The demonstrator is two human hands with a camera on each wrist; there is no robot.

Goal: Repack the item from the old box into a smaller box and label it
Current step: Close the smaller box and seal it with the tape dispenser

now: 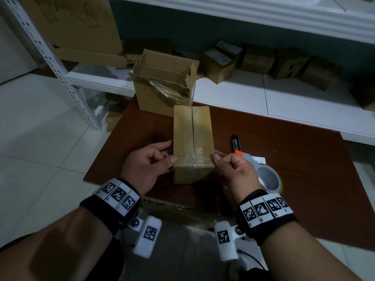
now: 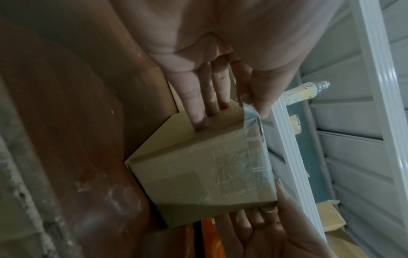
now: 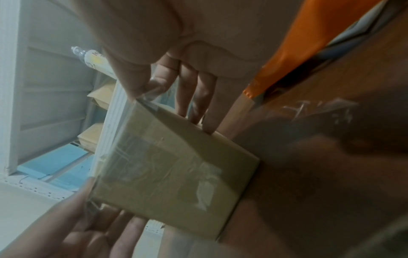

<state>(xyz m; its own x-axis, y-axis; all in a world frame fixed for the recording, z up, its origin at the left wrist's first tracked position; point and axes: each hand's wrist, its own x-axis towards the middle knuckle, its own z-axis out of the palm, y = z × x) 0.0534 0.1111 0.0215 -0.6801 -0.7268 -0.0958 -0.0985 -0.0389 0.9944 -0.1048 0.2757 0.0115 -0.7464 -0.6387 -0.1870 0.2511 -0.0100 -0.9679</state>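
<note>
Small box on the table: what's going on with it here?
A person is taping the small box shut on the brown table. Each hand, left hand and right hand, pinches one end of a clear tape strip stretched across the box's near end. The old box stands open behind it. A tape roll and a cutter lie to the right.

Both hands forward: left (image 1: 149, 159), right (image 1: 233, 167), thumbs pressing inward.
</note>
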